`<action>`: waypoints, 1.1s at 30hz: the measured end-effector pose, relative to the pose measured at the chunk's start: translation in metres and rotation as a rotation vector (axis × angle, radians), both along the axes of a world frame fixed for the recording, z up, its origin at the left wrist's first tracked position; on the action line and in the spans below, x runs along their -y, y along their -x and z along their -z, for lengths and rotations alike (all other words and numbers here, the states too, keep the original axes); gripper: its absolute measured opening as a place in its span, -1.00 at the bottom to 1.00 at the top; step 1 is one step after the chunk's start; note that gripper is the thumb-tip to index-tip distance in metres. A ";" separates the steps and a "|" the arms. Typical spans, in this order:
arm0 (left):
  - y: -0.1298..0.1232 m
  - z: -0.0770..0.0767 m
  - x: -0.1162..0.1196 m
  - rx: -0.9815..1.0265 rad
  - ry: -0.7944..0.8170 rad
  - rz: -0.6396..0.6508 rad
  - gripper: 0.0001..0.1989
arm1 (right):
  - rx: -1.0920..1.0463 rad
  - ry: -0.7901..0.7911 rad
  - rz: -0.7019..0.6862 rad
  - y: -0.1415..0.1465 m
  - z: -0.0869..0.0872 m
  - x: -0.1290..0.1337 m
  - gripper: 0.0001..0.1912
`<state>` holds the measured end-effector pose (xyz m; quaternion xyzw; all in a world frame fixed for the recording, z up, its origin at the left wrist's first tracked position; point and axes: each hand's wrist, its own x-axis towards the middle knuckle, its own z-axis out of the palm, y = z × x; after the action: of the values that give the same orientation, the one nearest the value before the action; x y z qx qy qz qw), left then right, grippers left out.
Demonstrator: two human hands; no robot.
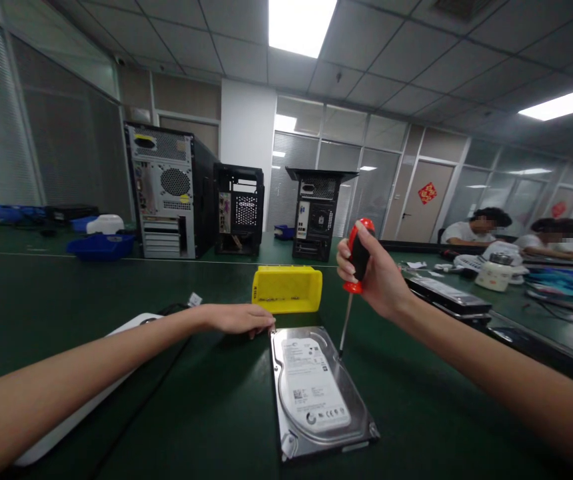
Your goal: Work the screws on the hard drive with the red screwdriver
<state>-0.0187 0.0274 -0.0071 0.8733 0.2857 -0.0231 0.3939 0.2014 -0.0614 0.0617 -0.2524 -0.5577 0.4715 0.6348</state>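
Observation:
A silver hard drive (316,393) with a white label lies flat on the green table in front of me. My left hand (240,320) reaches in from the left, its fingers bent and the fingertips gripping the drive's far left corner. Raised over the drive's right side, my right hand (374,270) is closed around a red-and-black screwdriver (360,253). The shaft points down, slightly tilted, and its tip meets the drive's right edge near a screw spot. Whether the tip sits in a screw is too small to tell.
A yellow bin (286,292) with small dark bits stands just behind the drive. Computer cases (171,187) line the back, beside a blue tray (100,247). A white power strip (86,400) lies left under my arm. More drives (449,297) are at right; people sit beyond.

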 end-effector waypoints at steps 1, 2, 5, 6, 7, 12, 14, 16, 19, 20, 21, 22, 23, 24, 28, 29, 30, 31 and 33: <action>0.000 0.000 0.000 -0.002 0.002 0.002 -0.66 | -0.002 -0.001 0.009 0.000 0.000 0.000 -0.68; 0.000 0.001 -0.001 -0.002 0.000 0.008 -0.65 | -0.011 -0.004 0.012 0.000 0.000 0.001 -0.69; 0.001 0.003 -0.004 0.009 -0.018 0.026 -0.61 | -0.043 0.002 -0.014 -0.001 0.000 0.000 -0.70; 0.002 0.003 -0.005 0.014 -0.021 0.032 -0.60 | -0.050 0.002 -0.027 -0.001 0.000 0.000 -0.68; 0.002 0.004 -0.005 0.020 -0.021 0.038 -0.59 | -0.058 0.000 -0.037 -0.002 0.000 -0.001 -0.65; 0.002 0.004 -0.005 0.021 -0.031 0.042 -0.57 | -0.052 -0.025 -0.027 -0.001 0.003 -0.003 -0.77; 0.002 0.003 -0.004 0.013 -0.037 0.044 -0.57 | -0.028 -0.048 -0.010 0.000 0.004 -0.004 -0.82; 0.002 0.002 -0.004 0.014 -0.037 0.048 -0.57 | -0.013 -0.053 0.001 -0.001 0.005 -0.005 -0.80; 0.002 0.003 -0.004 0.020 -0.029 0.052 -0.57 | -0.020 -0.031 -0.003 -0.003 0.005 -0.004 -0.80; 0.002 0.004 -0.005 0.023 -0.027 0.053 -0.57 | -0.030 -0.020 -0.009 -0.003 0.005 -0.004 -0.80; 0.002 0.004 -0.005 0.024 -0.027 0.054 -0.57 | -0.039 -0.009 -0.017 -0.003 0.005 -0.004 -0.78; 0.002 0.004 -0.005 0.024 -0.026 0.054 -0.58 | -0.047 -0.001 -0.022 -0.003 0.005 -0.003 -0.76; 0.001 0.004 -0.006 0.024 -0.025 0.052 -0.59 | -0.049 0.005 -0.020 -0.003 0.005 -0.003 -0.74; 0.001 0.004 -0.006 0.024 -0.024 0.048 -0.59 | -0.049 0.001 -0.008 -0.003 0.005 -0.002 -0.74; 0.001 0.005 -0.007 0.010 -0.023 0.032 -0.62 | -0.005 -0.061 0.047 -0.001 0.004 -0.003 -0.78; 0.001 0.005 -0.007 0.009 -0.023 0.034 -0.62 | 0.010 -0.077 0.058 -0.001 0.004 -0.004 -0.77; 0.002 0.006 -0.007 0.011 -0.022 0.037 -0.62 | 0.026 -0.091 0.068 -0.002 0.004 -0.004 -0.77; 0.002 0.006 -0.008 0.014 -0.019 0.040 -0.62 | 0.041 -0.102 0.080 -0.002 0.004 -0.005 -0.77; 0.002 0.006 -0.008 0.016 -0.014 0.037 -0.62 | 0.061 -0.120 0.094 -0.002 0.003 -0.005 -0.76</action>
<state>-0.0211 0.0353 -0.0135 0.8813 0.2664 -0.0213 0.3897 0.2038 -0.0562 0.0589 -0.2538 -0.5916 0.3990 0.6530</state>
